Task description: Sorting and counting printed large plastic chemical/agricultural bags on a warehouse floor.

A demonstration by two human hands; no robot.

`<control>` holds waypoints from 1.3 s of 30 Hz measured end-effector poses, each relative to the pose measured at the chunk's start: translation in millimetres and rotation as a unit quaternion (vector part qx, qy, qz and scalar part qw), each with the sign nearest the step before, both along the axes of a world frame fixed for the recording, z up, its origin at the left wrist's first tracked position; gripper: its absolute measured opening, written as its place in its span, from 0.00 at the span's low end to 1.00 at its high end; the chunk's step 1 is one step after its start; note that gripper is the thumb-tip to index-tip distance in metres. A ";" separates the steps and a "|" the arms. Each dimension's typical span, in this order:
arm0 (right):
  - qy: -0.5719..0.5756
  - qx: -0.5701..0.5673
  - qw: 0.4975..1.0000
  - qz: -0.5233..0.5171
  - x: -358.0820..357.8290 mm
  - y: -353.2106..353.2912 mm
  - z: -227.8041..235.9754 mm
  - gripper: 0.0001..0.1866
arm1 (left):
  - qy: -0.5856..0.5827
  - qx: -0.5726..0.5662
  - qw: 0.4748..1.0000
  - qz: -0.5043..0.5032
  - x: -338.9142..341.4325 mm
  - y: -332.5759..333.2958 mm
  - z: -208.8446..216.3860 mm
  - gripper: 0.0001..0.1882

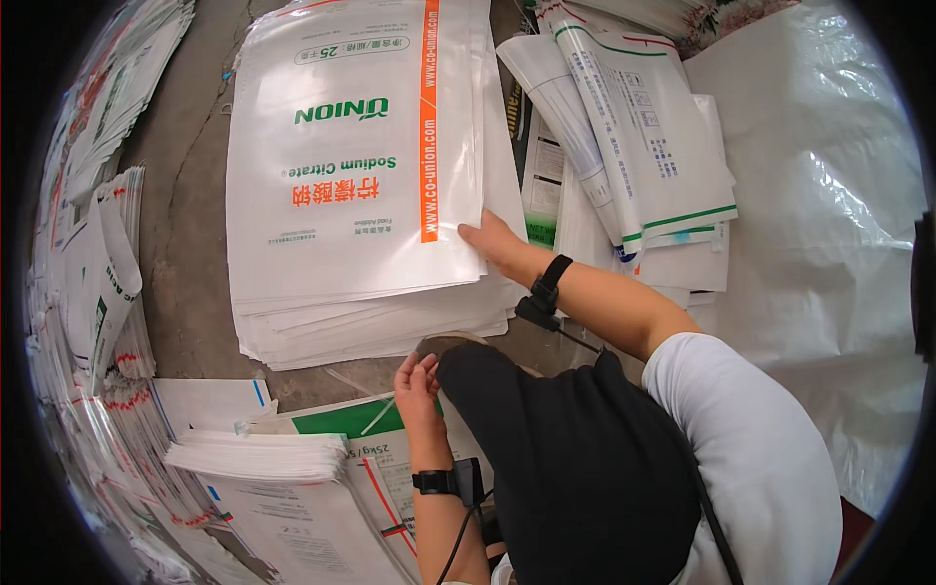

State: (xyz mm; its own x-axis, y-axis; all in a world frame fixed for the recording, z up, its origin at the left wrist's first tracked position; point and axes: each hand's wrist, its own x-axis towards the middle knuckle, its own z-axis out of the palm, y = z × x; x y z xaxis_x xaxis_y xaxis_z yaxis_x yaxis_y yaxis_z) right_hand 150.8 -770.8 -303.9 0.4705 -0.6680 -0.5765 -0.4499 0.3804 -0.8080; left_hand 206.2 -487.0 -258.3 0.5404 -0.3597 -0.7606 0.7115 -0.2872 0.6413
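Right hand on the edge of the top sack

Here at the heart of it lies the top sack (356, 156), white and flat, its green and red print upside down, an orange stripe running down near its right edge. It sits on a thick stack of white sacks (380, 317), lower edges fanned out in uneven layers, right on the grey floor (185, 210). And there's the right hand (499, 244) at the sack's right edge! A digit lies on the white face; the rest is partly hidden, so how firmly it closes, I can't tell. A black strap (551, 278) circles that wrist.

Down below, the left hand (419, 385) hangs close to the stack's lower edge, fingers loosely bent and slightly apart, beside the black clothing (565, 468).

Look wider: just right of the stack, a jumble of folded sacks (648, 146) with green bands; beyond it, shiny pale sheeting (809, 224). At lower left, another pile of white sacks (258, 458), and along the far left, tightly packed bundles (97, 292) bending with the lens.
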 end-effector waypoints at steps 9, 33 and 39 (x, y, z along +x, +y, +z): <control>0.185 -0.249 0.950 -0.027 -62.4 -60.0 -6.9 0.19 | 0.004 -0.024 1.000 0.001 -15.8 14.1 -14.7 0.19; -0.206 -0.281 0.921 0.175 103.2 -21.0 178.8 0.17 | -0.006 0.030 0.999 -0.042 -7.6 32.3 -12.9 0.21; -0.261 0.129 0.954 0.065 52.8 61.2 101.7 0.22 | -0.042 -0.104 0.991 -0.072 12.8 4.4 14.9 0.30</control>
